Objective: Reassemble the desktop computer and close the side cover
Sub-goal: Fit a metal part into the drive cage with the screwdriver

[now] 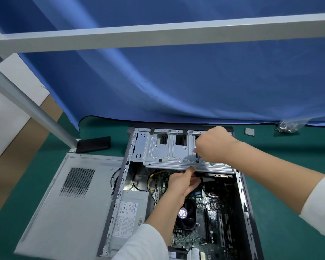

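Case: my desktop computer (238, 194) lies open on the bench (289, 184).
Right hand (212, 143): curled round a screwdriver (196, 156), tip on the drive cage (169, 151).
Left hand (182, 182): fingers under the cage edge, holding a black part I can't identify.
Done: power supply (129, 214) and motherboard (210, 222) seated.
Left: side cover (64, 203), lying beside the case.

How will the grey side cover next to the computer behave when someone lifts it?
The side cover looks like thin sheet metal, so probably stiff yet slightly springy. It is wide and flat, so likely awkward for one hand. Its smooth surface on the green mat may slide easily.
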Demonstrator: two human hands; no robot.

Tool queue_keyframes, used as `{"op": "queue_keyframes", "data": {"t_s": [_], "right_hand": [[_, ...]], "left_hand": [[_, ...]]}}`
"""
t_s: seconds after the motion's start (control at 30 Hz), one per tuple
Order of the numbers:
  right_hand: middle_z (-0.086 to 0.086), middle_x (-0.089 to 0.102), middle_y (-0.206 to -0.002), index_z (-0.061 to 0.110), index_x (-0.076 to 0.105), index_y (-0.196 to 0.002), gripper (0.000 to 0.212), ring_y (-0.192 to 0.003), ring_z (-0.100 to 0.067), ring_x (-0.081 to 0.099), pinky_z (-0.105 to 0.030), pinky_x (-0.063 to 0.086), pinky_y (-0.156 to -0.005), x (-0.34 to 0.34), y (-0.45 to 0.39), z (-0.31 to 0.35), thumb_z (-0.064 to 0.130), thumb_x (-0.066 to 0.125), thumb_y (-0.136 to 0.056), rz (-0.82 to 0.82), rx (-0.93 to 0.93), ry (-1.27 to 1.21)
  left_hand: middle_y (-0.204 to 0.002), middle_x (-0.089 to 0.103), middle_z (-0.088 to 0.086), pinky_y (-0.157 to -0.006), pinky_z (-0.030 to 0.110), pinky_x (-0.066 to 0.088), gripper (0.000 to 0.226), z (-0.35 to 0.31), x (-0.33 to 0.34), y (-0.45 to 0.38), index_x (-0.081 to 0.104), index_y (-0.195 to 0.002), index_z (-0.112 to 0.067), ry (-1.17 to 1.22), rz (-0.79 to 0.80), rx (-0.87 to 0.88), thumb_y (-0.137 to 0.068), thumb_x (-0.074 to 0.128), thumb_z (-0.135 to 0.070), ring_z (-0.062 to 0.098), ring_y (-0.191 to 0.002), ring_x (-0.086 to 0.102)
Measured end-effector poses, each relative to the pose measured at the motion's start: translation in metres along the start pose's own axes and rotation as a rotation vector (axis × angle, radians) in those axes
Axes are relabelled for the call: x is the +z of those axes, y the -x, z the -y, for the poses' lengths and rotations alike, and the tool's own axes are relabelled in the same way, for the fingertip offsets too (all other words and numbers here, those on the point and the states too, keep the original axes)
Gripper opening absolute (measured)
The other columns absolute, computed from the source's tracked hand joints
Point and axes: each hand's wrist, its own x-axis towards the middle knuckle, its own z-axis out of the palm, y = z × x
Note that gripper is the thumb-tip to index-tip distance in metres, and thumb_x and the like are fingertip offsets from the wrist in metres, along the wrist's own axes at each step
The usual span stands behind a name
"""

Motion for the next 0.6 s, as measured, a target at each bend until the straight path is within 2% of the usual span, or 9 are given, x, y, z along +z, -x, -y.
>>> {"op": "queue_keyframes", "data": {"t_s": [0.07,0.13,0.17,0.23,0.33,0.43,0.6], "right_hand": [[0.002,0.065,-0.092,0.017,0.038,-0.063,0.04,-0.064,-0.024,0.047,-0.024,0.021,-0.047,0.001,-0.0011,-0.0007,0.035,0.043,-0.098,0.037,0.002,-0.006],[0.001,0.064,-0.096,0.013,0.048,-0.087,0.019,-0.077,-0.026,0.058,-0.026,0.023,-0.046,0.0006,-0.0003,-0.0035,0.029,0.048,-0.096,0.09,-0.031,-0.046],[0.001,0.064,-0.096,0.014,0.046,-0.1,0.011,-0.082,-0.026,0.06,-0.027,0.023,-0.046,-0.0014,0.0011,-0.0048,0.023,0.049,-0.094,0.094,-0.039,-0.086],[0.002,0.062,-0.091,0.016,0.042,-0.107,0.018,-0.074,-0.026,0.056,-0.027,0.021,-0.044,-0.0043,0.0039,-0.0051,0.015,0.049,-0.09,0.064,-0.033,-0.101],[0.003,0.062,-0.087,0.021,0.047,-0.095,0.006,-0.069,-0.026,0.051,-0.026,0.018,-0.045,-0.004,0.0041,-0.0028,0.023,0.051,-0.091,-0.005,-0.02,-0.067],[0.002,0.065,-0.091,0.022,0.046,-0.078,0.021,-0.069,-0.026,0.05,-0.025,0.018,-0.047,-0.0004,0.0022,-0.0012,0.036,0.046,-0.094,-0.033,-0.013,-0.034],[0.002,0.065,-0.09,0.021,0.044,-0.071,0.03,-0.066,-0.025,0.044,-0.024,0.022,-0.049,-0.0012,-0.0019,-0.0012,0.039,0.044,-0.094,0.034,0.037,-0.064]], "left_hand": [[-0.087,0.069,0.024,-0.063,0.026,0.057,0.026,0.0001,-0.0004,-0.0005,0.063,-0.092,0.008,-0.002,0.002,-0.001,-0.085,0.071,-0.015,0.026,-0.075,0.071],[-0.082,0.07,0.021,-0.061,0.025,0.057,0.024,0.0,-0.0003,-0.0007,0.063,-0.09,0.008,0.0,0.003,0.0,-0.084,0.071,-0.014,0.025,-0.072,0.071],[-0.077,0.07,0.019,-0.06,0.025,0.057,0.023,0.0,-0.0003,-0.0007,0.063,-0.09,0.007,-0.002,0.003,0.0,-0.085,0.071,-0.014,0.024,-0.07,0.071],[-0.07,0.071,0.015,-0.058,0.024,0.056,0.022,-0.0001,-0.0001,-0.0007,0.063,-0.089,0.007,-0.005,0.002,0.0,-0.085,0.07,-0.014,0.023,-0.068,0.071],[-0.075,0.071,0.017,-0.059,0.025,0.056,0.023,-0.0002,-0.0002,-0.0016,0.063,-0.089,0.007,-0.009,0.001,-0.002,-0.085,0.07,-0.014,0.024,-0.071,0.071],[-0.08,0.071,0.019,-0.06,0.025,0.057,0.023,-0.0001,-0.0004,-0.0018,0.063,-0.09,0.006,-0.011,0.003,-0.005,-0.085,0.071,-0.015,0.026,-0.075,0.071],[-0.08,0.071,0.019,-0.061,0.026,0.057,0.024,-0.0002,-0.0009,-0.0021,0.063,-0.092,0.006,-0.017,0.005,-0.01,-0.084,0.071,-0.015,0.026,-0.076,0.071]]}}
